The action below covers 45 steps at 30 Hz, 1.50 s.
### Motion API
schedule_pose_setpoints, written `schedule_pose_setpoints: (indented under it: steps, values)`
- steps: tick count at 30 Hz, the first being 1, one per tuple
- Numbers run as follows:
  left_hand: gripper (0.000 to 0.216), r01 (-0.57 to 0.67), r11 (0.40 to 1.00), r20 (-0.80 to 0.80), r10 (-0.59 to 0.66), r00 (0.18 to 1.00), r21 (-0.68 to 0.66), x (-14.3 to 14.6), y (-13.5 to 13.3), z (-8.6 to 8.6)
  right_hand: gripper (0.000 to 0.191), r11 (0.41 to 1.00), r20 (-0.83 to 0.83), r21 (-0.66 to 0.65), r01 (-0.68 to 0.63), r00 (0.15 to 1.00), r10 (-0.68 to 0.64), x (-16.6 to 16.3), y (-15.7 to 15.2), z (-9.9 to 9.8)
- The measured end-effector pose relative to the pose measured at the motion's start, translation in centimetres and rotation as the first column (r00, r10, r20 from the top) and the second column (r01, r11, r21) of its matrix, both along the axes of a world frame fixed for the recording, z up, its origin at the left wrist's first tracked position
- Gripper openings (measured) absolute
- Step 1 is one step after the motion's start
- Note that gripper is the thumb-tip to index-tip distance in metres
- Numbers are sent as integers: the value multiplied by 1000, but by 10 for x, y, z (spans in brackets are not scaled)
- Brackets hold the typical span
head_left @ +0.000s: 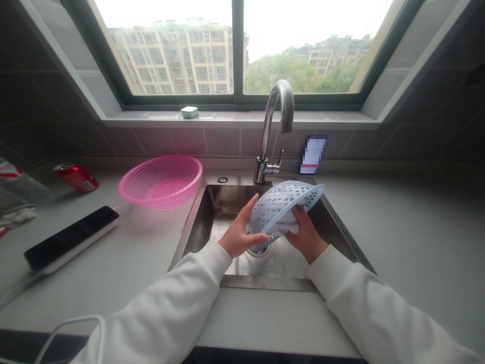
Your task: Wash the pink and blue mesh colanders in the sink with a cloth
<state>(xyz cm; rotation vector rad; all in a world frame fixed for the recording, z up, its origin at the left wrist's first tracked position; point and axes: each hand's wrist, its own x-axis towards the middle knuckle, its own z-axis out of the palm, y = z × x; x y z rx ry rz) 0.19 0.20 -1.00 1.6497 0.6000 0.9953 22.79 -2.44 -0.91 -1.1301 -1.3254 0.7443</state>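
Left hand [240, 235], fingers spread, cups a pale blue plastic colander [286, 202] above a steel sink [227, 199], as right hand [305, 235] clutches a white cloth [282, 225] inside it; pink basket [159, 181] at ten o'clock.

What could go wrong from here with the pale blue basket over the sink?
The pale blue perforated plastic basket, tilted between the left hand and right hand, could slip and drop into the stainless-steel sink. The white cloth pressed against it could fall toward the round metal drain.

White long sleeves [162, 316], ribbed cuffs [215, 257], apparently a fleece sweatshirt [379, 316]; bare hands [239, 235]
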Motion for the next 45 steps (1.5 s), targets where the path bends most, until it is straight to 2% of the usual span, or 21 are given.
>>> schedule_pose_setpoints:
  steps: [3,6,10,12,14,17,20,23,25,28,31,34,38,40,43,45]
  values:
    - [110,3,1000,-26,-3,1000,-13,-1,0,0,41,999,-96,-33,-7,995,4,1,1,-1]
    - [98,-3,999,-60,5,998,35,-2,0,1,36,993,-153,-86,-83,986,69,-12,-1,7]
    - [93,-36,996,-53,40,998,87,-3,-1,3,28,985,-188,-102,-137,975,116,-25,-2,16]
    - [91,-53,995,-70,59,996,89,-3,-1,4,30,993,-116,-72,-90,990,82,-19,-1,15]
    - [90,-55,994,-83,63,995,94,-3,-2,6,41,1000,-54,-22,-11,998,10,-9,-1,11]
    - [91,-37,993,-85,47,995,108,-2,-3,7,46,1000,-51,5,27,998,-26,-2,-1,8]
    - [91,-48,992,-81,58,995,115,-2,-2,6,37,997,-19,-26,-76,997,76,-14,-1,13]
    - [98,-66,991,-63,73,995,114,-2,1,3,27,987,-65,-55,-151,987,148,-28,-2,21]
    - [109,-64,993,-36,68,997,97,-2,2,1,25,992,-51,-29,-121,992,120,-27,-2,22]
    - [122,-51,997,-1,51,999,56,-3,2,-1,33,999,34,45,-14,999,12,-13,-4,19]
    - [113,-31,998,-24,32,999,46,-3,0,1,37,997,54,61,52,997,-55,-4,-5,15]
    - [96,-30,994,-65,37,997,103,-2,-1,5,34,999,-55,-28,-23,998,21,-15,-3,16]
    - [91,-76,982,-72,90,993,173,-2,-1,7,32,982,-259,-123,-141,960,105,-30,0,18]
    - [89,-100,977,-80,117,990,187,-3,-1,8,31,990,-182,-91,-105,979,87,-25,0,17]
    - [89,-94,978,-84,111,990,185,-3,-2,9,38,999,6,35,8,1000,-8,-8,-3,11]
    - [89,-88,979,-85,104,991,182,-2,-2,9,42,995,49,82,54,997,-59,-1,-4,7]
